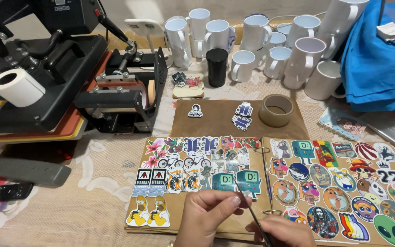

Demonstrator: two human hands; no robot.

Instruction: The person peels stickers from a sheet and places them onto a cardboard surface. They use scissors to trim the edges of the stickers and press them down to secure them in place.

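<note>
My left hand (209,215) is low in the middle of the head view, its fingertips pinching a small clear sticker piece (243,197). My right hand (282,231) sits just beside it, gripping thin metal tweezers (252,212) whose tip reaches up to the pinched piece. Both hands hover over an open brown ring binder (252,228) whose pages are covered with several colourful stickers. The left page (193,171) holds flowers, bicycles and cartoon figures; the right page (344,183) holds round and character stickers.
A black heat press (46,73) with a white tape roll (17,87) stands at the left. Several white mugs (261,45) and a black cylinder (217,67) line the back. A brown tape roll (276,110) lies on brown paper (216,121). Blue cloth (380,59) is at the right.
</note>
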